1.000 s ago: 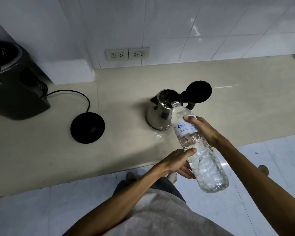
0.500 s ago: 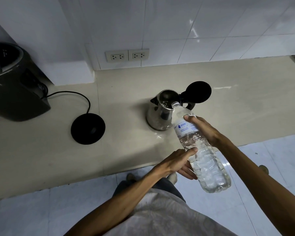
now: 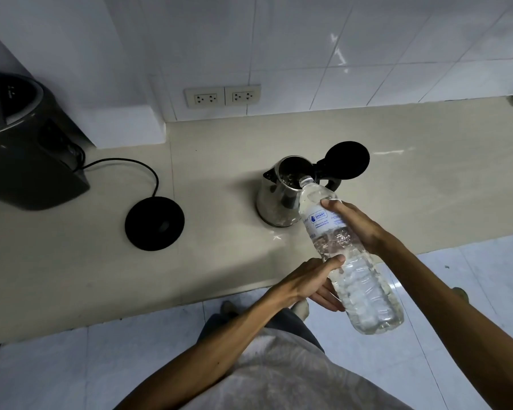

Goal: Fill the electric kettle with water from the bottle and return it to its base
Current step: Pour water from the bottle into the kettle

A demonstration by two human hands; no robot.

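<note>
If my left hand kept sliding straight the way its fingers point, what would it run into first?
The left hand points right and already touches the water bottle, so it would press straight into the bottle; the right hand lies higher up, off that line.

Counter (image 3: 397, 179) bare between base (image 3: 154, 223) and kettle (image 3: 279, 202); cord (image 3: 148, 173) loops behind base; dark appliance (image 3: 27, 143) blocks left end.

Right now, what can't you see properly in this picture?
- Head view: how much water the kettle holds; its inside is dark.
- Small print on the bottle label: too small.
- Black appliance: cut off by the left edge.
- Left hand fingertips: hidden behind the bottle.
</note>
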